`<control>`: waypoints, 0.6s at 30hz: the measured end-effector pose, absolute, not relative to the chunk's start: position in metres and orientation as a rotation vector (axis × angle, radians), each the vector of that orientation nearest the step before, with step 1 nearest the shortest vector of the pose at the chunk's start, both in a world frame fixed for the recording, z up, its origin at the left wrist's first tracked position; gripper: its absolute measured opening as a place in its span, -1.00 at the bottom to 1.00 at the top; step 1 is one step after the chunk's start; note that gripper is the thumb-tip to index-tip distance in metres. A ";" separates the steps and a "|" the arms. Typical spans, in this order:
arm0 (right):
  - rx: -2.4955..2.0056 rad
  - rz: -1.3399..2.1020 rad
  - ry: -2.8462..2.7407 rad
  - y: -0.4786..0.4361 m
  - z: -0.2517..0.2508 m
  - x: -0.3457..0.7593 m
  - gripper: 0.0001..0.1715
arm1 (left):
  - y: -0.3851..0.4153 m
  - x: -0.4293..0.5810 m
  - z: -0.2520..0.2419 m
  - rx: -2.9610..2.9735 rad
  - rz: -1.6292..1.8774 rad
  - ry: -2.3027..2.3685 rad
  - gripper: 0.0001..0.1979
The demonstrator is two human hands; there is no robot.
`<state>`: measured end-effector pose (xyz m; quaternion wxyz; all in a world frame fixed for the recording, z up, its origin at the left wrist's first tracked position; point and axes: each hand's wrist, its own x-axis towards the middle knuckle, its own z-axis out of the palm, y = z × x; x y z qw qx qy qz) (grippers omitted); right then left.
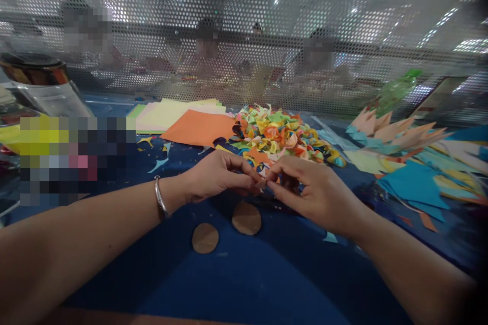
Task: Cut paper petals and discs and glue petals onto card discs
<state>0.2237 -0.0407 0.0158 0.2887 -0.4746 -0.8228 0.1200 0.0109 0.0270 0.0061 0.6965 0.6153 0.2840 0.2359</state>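
Between my two hands is a small pinkish paper piece (261, 185), pinched from both sides above the blue table (236, 284). My left hand (219, 175), with a silver bracelet at the wrist, holds its left side between thumb and fingers. On the right side, the thumb and forefinger of my right hand (310, 188) close on it; its exact shape is too small to tell. Two round brown paper discs, one larger (246, 218) and one smaller (205, 238), lie flat just below my hands. Right behind the hands rises a heap of curled colourful paper pieces (280, 129).
Stacked yellow sheets (163, 116) and an orange sheet (202, 128) lie at the back left. Folded peach paper points (400, 129) and blue paper (415, 185) are at the right. A jar (49, 86) stands far left, and a perforated metal screen (244, 20) spans the back.
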 end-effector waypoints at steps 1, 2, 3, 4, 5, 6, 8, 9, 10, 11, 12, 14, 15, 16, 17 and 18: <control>-1.261 0.312 -2.200 -0.041 0.016 0.223 -0.87 | 0.027 0.011 0.006 1.363 0.520 0.633 -0.95; -1.256 0.305 -2.208 -0.041 0.016 0.223 -0.88 | 0.026 0.011 0.006 1.356 0.512 0.633 -0.94; -1.256 0.302 -2.217 -0.042 0.017 0.223 -0.89 | 0.025 0.011 0.006 1.349 0.501 0.633 -0.93; -1.259 0.302 -2.227 -0.042 0.017 0.223 -0.89 | 0.024 0.011 0.007 1.343 0.490 0.637 -0.92; -1.262 0.302 -2.235 -0.042 0.017 0.223 -0.89 | 0.023 0.011 0.007 1.336 0.476 0.642 -0.91; -1.262 0.301 -2.242 -0.042 0.017 0.223 -0.89 | 0.022 0.011 0.008 1.327 0.467 0.650 -0.91; -1.252 0.282 -2.249 -0.041 0.018 0.223 -0.88 | 0.019 0.013 0.008 1.313 0.464 0.669 -0.89; -1.246 0.271 -2.252 -0.041 0.018 0.223 -0.87 | 0.017 0.014 0.008 1.307 0.475 0.679 -0.87; -1.242 0.261 -2.258 -0.041 0.018 0.222 -0.87 | 0.015 0.015 0.008 1.300 0.495 0.689 -0.85; -1.242 0.256 -2.266 -0.041 0.018 0.222 -0.88 | 0.014 0.016 0.008 1.292 0.521 0.700 -0.82; -1.245 0.259 -2.273 -0.041 0.018 0.222 -0.88 | 0.013 0.017 0.007 1.284 0.550 0.710 -0.78; -1.243 0.278 -2.279 -0.041 0.017 0.221 -0.87 | 0.011 0.018 0.005 1.265 0.595 0.730 -0.71; -1.241 0.290 -2.278 -0.042 0.017 0.220 -0.85 | 0.010 0.019 0.005 1.263 0.605 0.737 -0.69; -1.240 0.303 -2.275 -0.042 0.017 0.220 -0.84 | 0.009 0.020 0.004 1.272 0.610 0.743 -0.69; -1.240 0.314 -2.270 -0.042 0.016 0.219 -0.83 | 0.008 0.021 0.004 1.293 0.611 0.748 -0.69; -1.242 0.320 -2.264 -0.042 0.016 0.219 -0.82 | 0.007 0.022 0.004 1.329 0.610 0.751 -0.70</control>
